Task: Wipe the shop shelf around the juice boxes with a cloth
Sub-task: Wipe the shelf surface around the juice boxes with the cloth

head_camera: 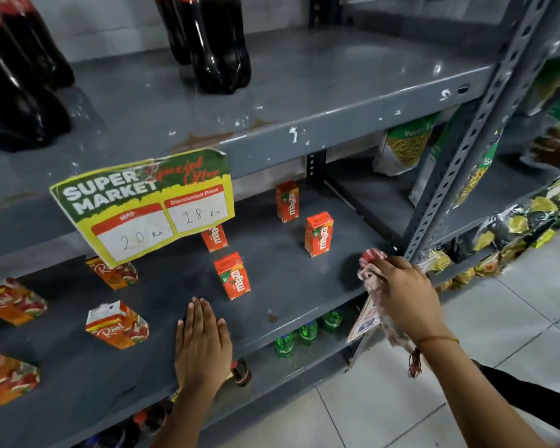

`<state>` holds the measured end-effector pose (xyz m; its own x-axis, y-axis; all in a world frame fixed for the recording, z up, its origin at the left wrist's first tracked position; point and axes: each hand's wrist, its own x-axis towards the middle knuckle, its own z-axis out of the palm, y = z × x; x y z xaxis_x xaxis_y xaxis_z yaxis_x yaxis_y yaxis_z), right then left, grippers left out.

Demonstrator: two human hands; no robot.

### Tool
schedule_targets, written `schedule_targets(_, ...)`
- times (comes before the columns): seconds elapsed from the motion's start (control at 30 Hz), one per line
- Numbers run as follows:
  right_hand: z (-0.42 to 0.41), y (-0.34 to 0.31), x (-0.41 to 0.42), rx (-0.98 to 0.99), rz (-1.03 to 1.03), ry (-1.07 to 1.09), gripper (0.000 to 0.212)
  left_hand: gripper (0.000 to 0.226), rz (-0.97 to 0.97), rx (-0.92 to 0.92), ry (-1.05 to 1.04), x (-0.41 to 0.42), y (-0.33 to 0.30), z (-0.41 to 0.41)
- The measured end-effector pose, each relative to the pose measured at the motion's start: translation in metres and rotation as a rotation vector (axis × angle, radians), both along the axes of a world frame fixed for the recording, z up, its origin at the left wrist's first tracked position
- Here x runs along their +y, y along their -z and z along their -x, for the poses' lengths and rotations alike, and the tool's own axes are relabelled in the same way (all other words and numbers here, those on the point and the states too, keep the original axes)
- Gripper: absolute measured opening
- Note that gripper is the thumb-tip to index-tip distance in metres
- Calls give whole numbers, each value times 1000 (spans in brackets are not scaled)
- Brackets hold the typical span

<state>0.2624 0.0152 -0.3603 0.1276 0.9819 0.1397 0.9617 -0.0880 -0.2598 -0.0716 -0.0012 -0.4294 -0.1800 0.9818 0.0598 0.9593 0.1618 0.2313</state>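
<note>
The grey metal shelf (288,279) carries several upright orange Maaza juice boxes (232,275), another juice box (318,233) to the right and one (286,201) further back. Several Real juice cartons (117,324) stand at the left. My left hand (202,344) lies flat, palm down, on the shelf near its front edge, just in front of the nearest Maaza box. My right hand (401,292) is at the shelf's right end, shut on a red-and-white cloth (374,260) that touches the shelf and hangs down past my wrist.
A yellow-green price sign (146,205) hangs from the upper shelf edge, hiding part of one box. Dark cola bottles (214,43) stand on the upper shelf. A perforated upright post (459,150) borders the right. Green bottles (307,333) sit below. Snack packets (404,147) and another person's hand (553,150) are at right.
</note>
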Motion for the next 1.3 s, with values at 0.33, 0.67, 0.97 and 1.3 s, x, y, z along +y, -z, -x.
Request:
schedule_targets(0.33, -2, -7, 116, 222, -165, -1, 47, 82, 90, 264, 77, 6, -1, 3)
schedule_targets(0.67, 10, -3, 252, 371, -60, -189, 43, 69, -155, 46, -23, 26, 21, 3)
schedule_targets(0.97, 33, 23, 308, 139, 155, -270, 47, 56, -312, 142, 160, 50, 30, 11)
schedule_targets(1.3, 22, 40, 275, 167, 146, -342, 40, 62, -273, -13, 79, 32, 23, 0)
